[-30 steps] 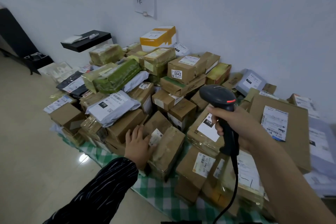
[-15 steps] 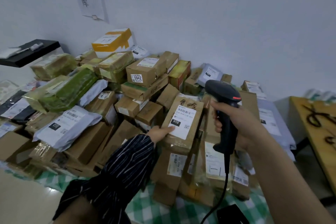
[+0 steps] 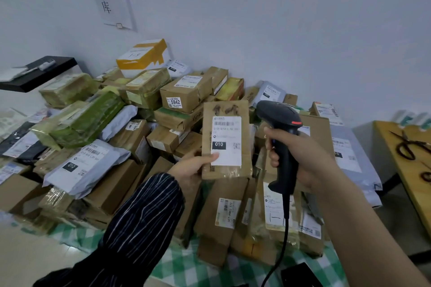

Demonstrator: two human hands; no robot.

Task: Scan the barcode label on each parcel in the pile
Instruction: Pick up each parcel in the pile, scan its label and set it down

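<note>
Holding parcel in left grip, scanner in right grip beside label; judged early, with most of pile left.

a parcel was held upright before the pile, left of the scanner; scissors lay on a table at the right.

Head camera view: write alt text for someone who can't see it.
A left hand holds a brown parcel, white label facing the camera, while the right hand grips a black barcode scanner beside it, above a parcel pile.
</note>
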